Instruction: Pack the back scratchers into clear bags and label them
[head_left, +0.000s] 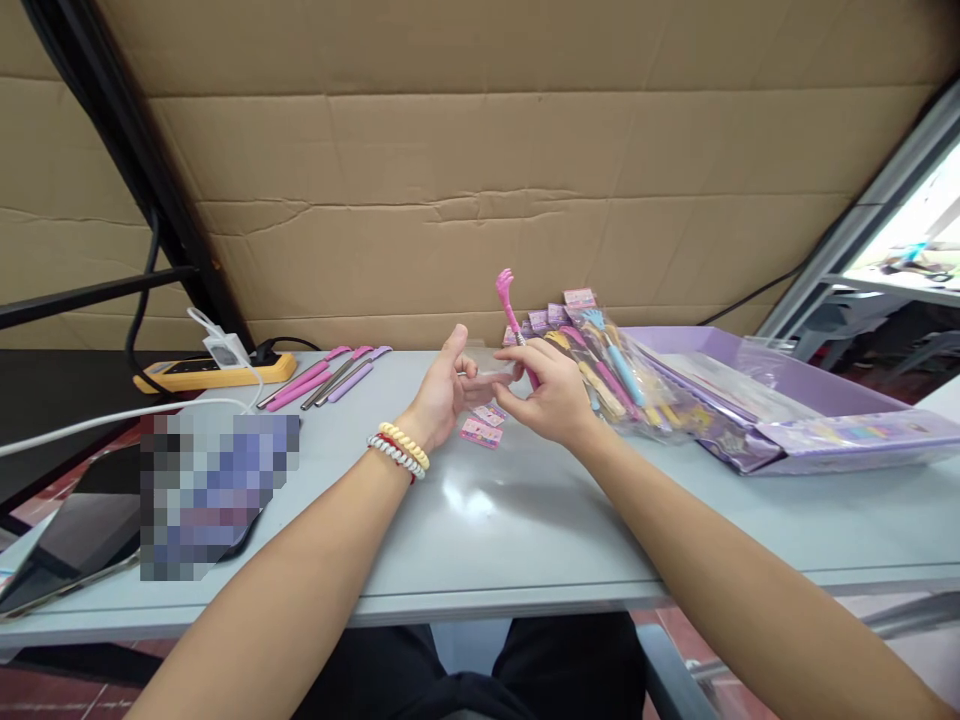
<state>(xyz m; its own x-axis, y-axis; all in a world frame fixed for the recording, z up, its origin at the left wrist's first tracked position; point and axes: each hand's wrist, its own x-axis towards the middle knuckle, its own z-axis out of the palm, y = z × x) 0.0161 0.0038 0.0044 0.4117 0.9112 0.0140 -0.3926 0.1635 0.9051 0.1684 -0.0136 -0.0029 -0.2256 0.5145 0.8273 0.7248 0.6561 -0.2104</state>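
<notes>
A pink back scratcher with a small hand-shaped head points up and away from my right hand, whose fingers are closed round its shaft. My left hand holds a clear plastic bag across its fingers, thumb raised. The fingertips of my right hand meet the bag at its right side; how far the scratcher reaches into it is hidden. Just below the hands, small printed cards lie on the table. Bagged back scratchers with purple header cards are piled to the right of my right hand.
A purple display box with clear bags inside stands on the right of the grey table. Loose back scratchers lie at the back left, beside a yellow power strip with cables. Cardboard walls off the back.
</notes>
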